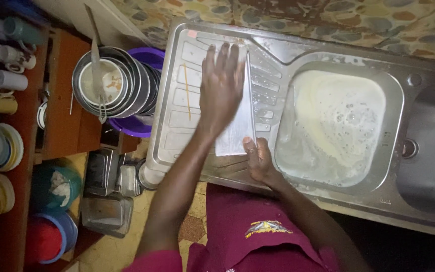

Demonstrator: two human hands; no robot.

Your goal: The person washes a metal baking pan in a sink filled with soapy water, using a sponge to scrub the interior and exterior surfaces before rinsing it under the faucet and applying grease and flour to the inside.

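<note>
We had flat steel tray (237, 128) lying on ribbed drainboard (177, 116), left of soapy sink basin (336, 126). Left hand (221, 88) lay on top, fingers spread flat, pressing down. Right hand (259, 160) pinched tray's near edge, thumb on top. We judged firm, even pressure best, near edge held steady so wet metal stayed put on ribs. Stacked steel bowls (114, 83) stood further left.
</note>
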